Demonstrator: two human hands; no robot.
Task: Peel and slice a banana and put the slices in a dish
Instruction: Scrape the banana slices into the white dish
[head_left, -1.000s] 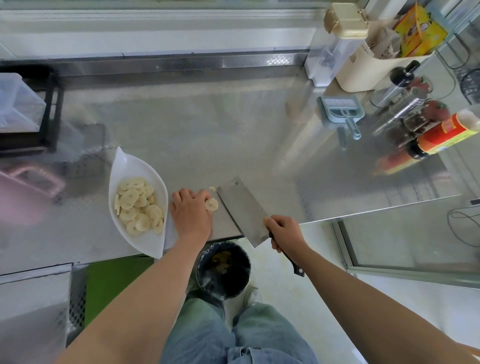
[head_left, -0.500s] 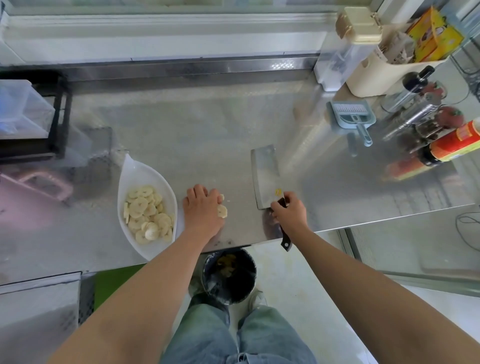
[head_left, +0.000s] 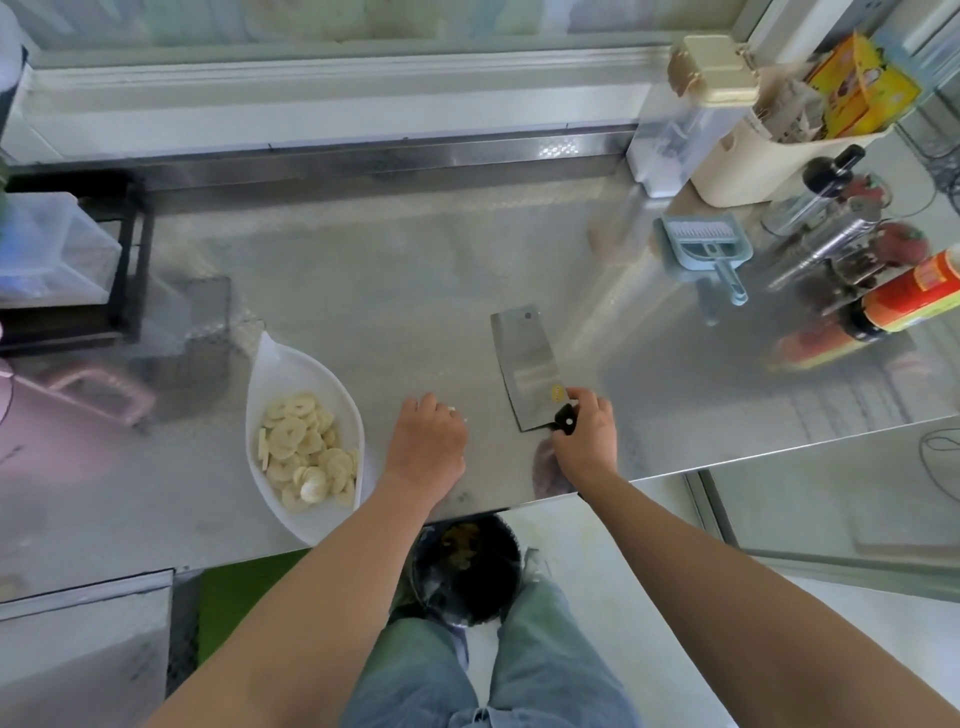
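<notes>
Steel cleaver, yellow sticker unreadable, right hand gripping handle, red-labelled bottle

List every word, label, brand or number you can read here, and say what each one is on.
No text can be read in this view.
Yellow sticker on the cleaver blade: too small to read.
Red and yellow label on the bottle at the right edge: blurred.
Print on the yellow box at the top right: blurred.
</notes>
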